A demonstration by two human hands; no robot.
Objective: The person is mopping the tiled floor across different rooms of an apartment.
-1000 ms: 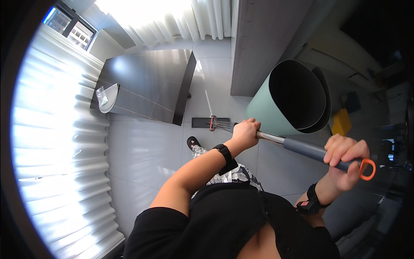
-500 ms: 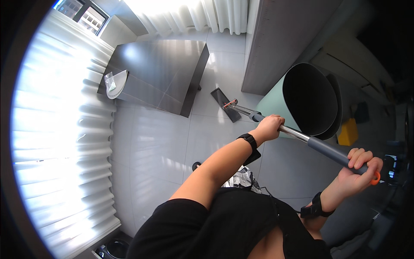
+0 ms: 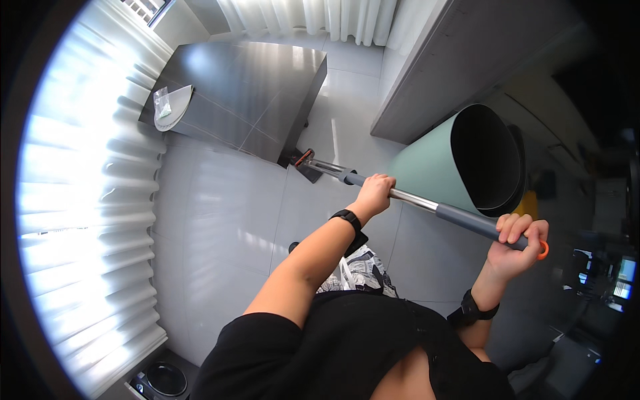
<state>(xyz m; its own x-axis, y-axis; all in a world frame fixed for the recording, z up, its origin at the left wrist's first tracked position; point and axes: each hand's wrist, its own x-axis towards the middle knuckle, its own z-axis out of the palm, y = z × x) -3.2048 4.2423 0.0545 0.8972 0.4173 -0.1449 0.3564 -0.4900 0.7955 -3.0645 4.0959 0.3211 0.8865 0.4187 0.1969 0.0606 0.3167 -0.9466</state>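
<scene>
A flat mop [image 3: 415,201] with a metal pole, grey grips and an orange end ring slants across the view. My left hand [image 3: 376,193] is closed round the middle of its pole. Near the ringed end, my right hand [image 3: 517,244] wraps round the long grey grip. The dark mop head [image 3: 308,172] lies on the grey tiled floor by the near corner of a dark table [image 3: 250,90]; part of the head is hidden under or behind that corner.
A green rolled mat [image 3: 437,160] with a dark inside stands on the right beside a grey panel [image 3: 427,67]. White curtains [image 3: 100,200] hang along the left. A semicircular pale item [image 3: 175,110] with a small clear bag rests on the table. A black round appliance [image 3: 167,379] sits at lower left.
The mop has moved left, its head going from open floor to the table's corner. Both my hands have shifted left with the pole, keeping their hold.
</scene>
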